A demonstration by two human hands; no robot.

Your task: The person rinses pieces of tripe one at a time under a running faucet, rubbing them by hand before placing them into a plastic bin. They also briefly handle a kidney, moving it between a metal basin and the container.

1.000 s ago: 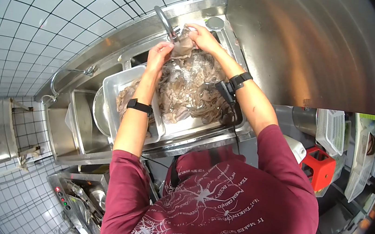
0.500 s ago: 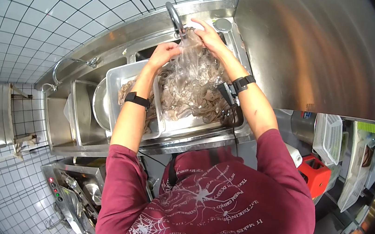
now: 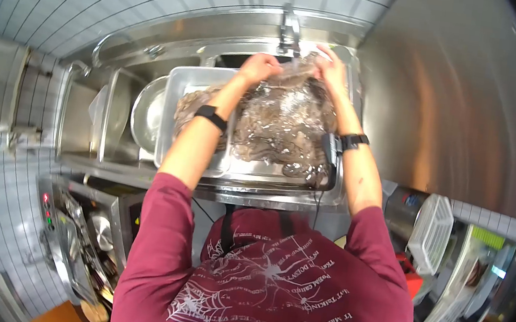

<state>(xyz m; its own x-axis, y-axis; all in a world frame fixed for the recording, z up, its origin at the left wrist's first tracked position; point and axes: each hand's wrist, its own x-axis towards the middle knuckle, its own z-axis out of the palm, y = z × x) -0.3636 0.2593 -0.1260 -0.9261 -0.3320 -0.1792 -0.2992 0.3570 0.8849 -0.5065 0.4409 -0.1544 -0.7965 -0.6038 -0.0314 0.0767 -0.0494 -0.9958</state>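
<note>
My left hand (image 3: pixel 260 68) and my right hand (image 3: pixel 332 72) are raised over the far side of the sink, with a thin, see-through plastic bag (image 3: pixel 296 72) stretched between them. The fingers of each hand pinch one side of it, just below the tap (image 3: pixel 290 36). Beneath lies a wet heap of soft grey-brown pieces, like tripe (image 3: pixel 278 125), glistening in the sink basin. Under my left forearm, a translucent plastic tub (image 3: pixel 165 117) holds more of the same pieces. Motion blurs the bag's edges and my fingertips.
A round metal bowl (image 3: pixel 147 112) stands left of the tub, beside further sink compartments (image 3: pixel 80 116). A second faucet (image 3: pixel 101 45) is at the back left. A tall steel panel (image 3: pixel 446 94) closes off the right side. White baskets (image 3: pixel 432 234) are at the lower right.
Both hands have shifted right in view with the bag, which is now spread more crosswise and hangs less. The camera view has turned, so the tap stands more upright in the picture.
</note>
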